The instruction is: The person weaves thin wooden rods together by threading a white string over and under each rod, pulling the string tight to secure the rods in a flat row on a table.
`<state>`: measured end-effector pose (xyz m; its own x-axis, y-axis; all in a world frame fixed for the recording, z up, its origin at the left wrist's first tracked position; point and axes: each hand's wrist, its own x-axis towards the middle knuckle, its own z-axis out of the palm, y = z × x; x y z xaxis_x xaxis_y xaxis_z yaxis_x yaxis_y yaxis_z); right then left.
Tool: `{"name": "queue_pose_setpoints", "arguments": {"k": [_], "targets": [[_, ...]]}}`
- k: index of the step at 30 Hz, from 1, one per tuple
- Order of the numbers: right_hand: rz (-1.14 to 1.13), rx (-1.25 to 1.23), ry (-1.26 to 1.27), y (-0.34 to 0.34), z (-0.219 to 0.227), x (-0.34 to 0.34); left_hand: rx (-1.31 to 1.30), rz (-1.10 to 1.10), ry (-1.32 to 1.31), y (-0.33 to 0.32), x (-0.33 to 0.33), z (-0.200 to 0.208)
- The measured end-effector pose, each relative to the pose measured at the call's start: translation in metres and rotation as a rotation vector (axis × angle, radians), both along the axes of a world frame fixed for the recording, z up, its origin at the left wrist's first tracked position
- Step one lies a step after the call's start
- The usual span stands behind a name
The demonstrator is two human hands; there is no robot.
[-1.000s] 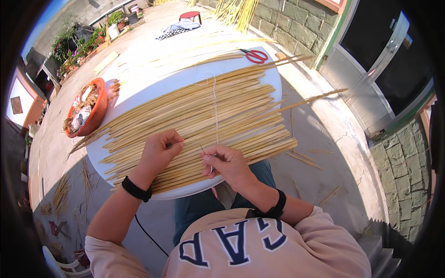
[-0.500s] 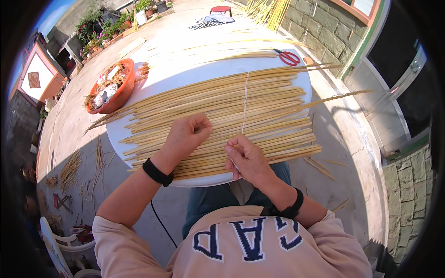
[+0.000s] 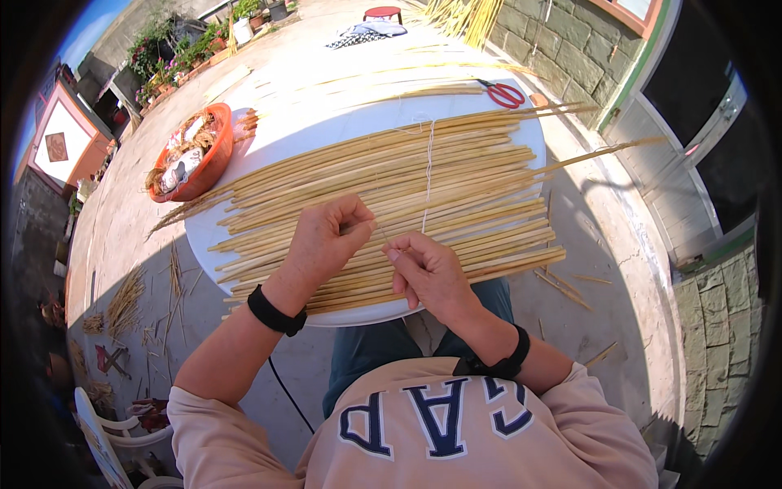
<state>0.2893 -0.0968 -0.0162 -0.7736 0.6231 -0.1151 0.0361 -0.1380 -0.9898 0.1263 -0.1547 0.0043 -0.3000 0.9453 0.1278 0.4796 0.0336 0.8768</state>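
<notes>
Stalks (image 3: 395, 191) under and beyond both hands, spread across the white counter (image 3: 199, 236), look light, stiff and likely to snap if bent; I'd grip several mid-length. They're slim, straight, straw-yellow, crossed by white thread (image 3: 428, 175) ahead of the right hand (image 3: 436, 273), which pinches a needle-like sliver (image 3: 384, 235). The left hand's (image 3: 326, 236) fingertips press together beside it, on what I can't tell.

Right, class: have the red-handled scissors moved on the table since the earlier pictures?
No. The whole view shifts, but against the white table, the red-handled scissors keep their place near the far right edge, blades pointing the same way.
</notes>
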Motion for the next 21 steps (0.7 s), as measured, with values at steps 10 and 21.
{"name": "queue_pose_setpoints", "arguments": {"k": [10, 21], "targets": [[-0.021, -0.007, 0.039, -0.0011, -0.0052, -0.0008, -0.051, -0.013, -0.058, -0.001, -0.0005, 0.0012], [-0.022, -0.004, -0.014, -0.0012, -0.0031, 0.0052, -0.02, -0.021, -0.091, 0.001, 0.0034, -0.0003]]}}
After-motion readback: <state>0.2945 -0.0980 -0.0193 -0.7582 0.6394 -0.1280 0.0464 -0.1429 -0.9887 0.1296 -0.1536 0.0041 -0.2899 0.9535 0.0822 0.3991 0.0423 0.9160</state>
